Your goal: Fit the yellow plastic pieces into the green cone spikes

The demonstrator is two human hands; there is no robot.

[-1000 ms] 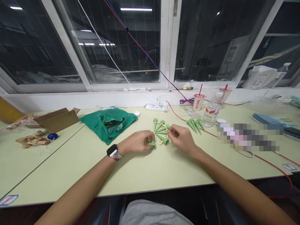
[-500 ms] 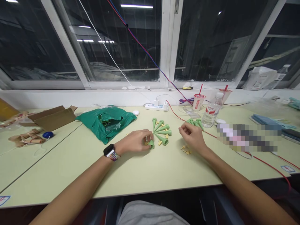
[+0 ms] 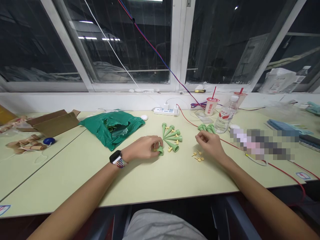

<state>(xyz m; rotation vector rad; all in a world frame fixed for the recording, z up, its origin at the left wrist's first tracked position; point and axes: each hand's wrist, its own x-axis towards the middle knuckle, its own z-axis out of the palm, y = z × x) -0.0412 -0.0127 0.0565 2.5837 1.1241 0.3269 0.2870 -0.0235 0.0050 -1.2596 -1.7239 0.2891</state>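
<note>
left grip point(image 3: 145, 147) on green cone point(image 3: 160, 151)

The desk point(image 3: 150, 181) is lit brightly and fairly evenly, and only soft shadows are cast beside the left forearm point(image 3: 92, 186). Below the near edge, much is lost in darkness. The window panes point(image 3: 140, 43) beyond the far edge are left dim, streaked by bright tube-shaped lights point(image 3: 87, 38). Straight window frames point(image 3: 67, 43) are tilted outward by wide-angle distortion. Near the right end, a patch point(image 3: 260, 143) is hidden by coarse pixelation, while the green spikes point(image 3: 172, 135) are shown fairly crisply
</note>
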